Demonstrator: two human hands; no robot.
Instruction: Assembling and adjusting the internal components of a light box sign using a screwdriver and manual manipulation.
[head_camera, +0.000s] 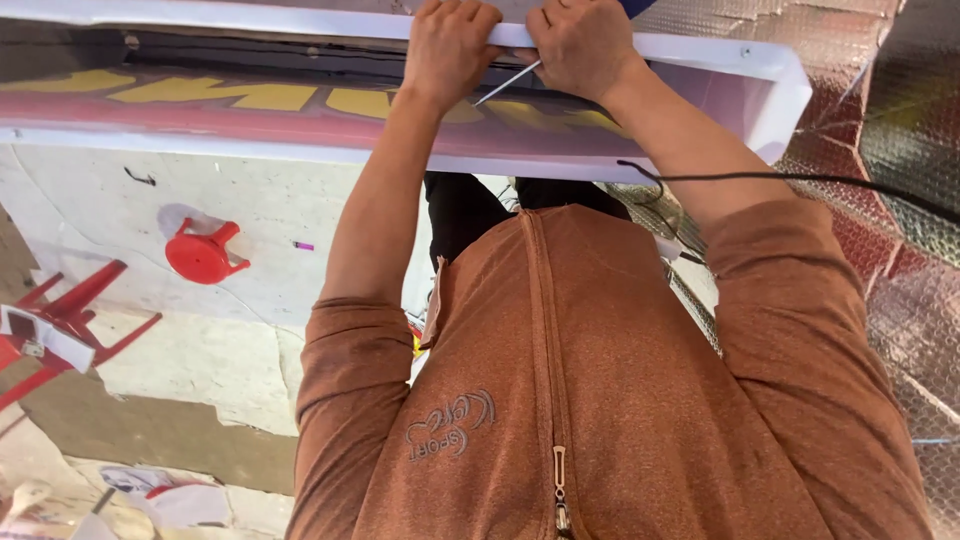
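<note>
Overhead, both arms stretch up and forward from rust-brown sleeves pushed to the elbows, forearms bare and converging at the upper rim of a long white sign box (770, 75). Its face carries yellow shapes on a red and violet ground. The left hand (448, 45) is curled over that white rim, fingers hooked across the top edge and gripping it. The right hand (580, 42), just beside it and nearly touching, is clenched around a thin metal rod (505, 83), which slants down and left from the fist across the gap between the two wrists. A black cable (800, 178) runs past the right forearm. Far below lies a red plastic stool (203, 252).
</note>
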